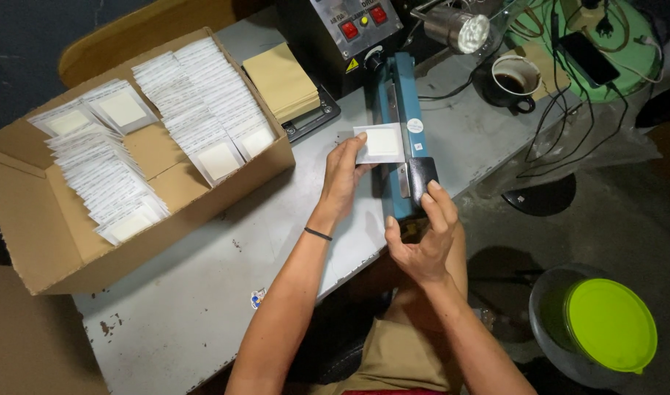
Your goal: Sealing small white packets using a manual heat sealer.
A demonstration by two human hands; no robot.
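1. The left hand (343,175) pinches a small white square sachet (381,143) by its left edge, holding it flat across the blue sealer bar (398,110).
2. The sachet looks thin and pale, with a cream square centre inside a white border.
3. The right hand (423,238) has its fingers curled loosely around the sealer's black handle end (421,179), near the edge of the grey surface (203,292).
4. To the left, a cardboard box (49,227) holds rows of matching sachets.
5. Beyond stand tan envelopes (283,80) and a dark mug (514,80).
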